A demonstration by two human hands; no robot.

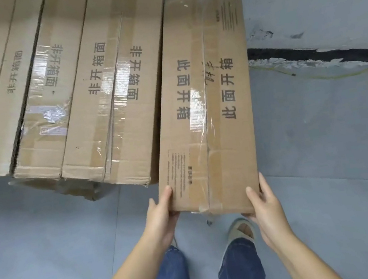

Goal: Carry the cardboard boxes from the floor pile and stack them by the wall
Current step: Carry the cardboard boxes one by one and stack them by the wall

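Where the two grips meet cardboard: left hand [163, 216] clasping the near-left corner of a long flat box [206, 102], thumb on the top face, fingers curled under; right hand [263, 206] clasping the near-right corner likewise. Both grasping the same box, near end apparently raised off the floor [50, 243], far end reaching toward the wall [312, 0]. Cannot tell whether the far end rests on the floor or hangs free.

Just left of it, touching or nearly so along the long edge: stacked boxes [104, 91], several side by side, taped tops, a crushed carton beneath at the near edge. Far right: scuffed wall base, dark strip, a thin yellow cord [347, 73] on the floor.

Judged progress: well under way, stack already several wide, held box being set down at its right end. Floor pile out of view, so remaining count unknown. Release not yet done.
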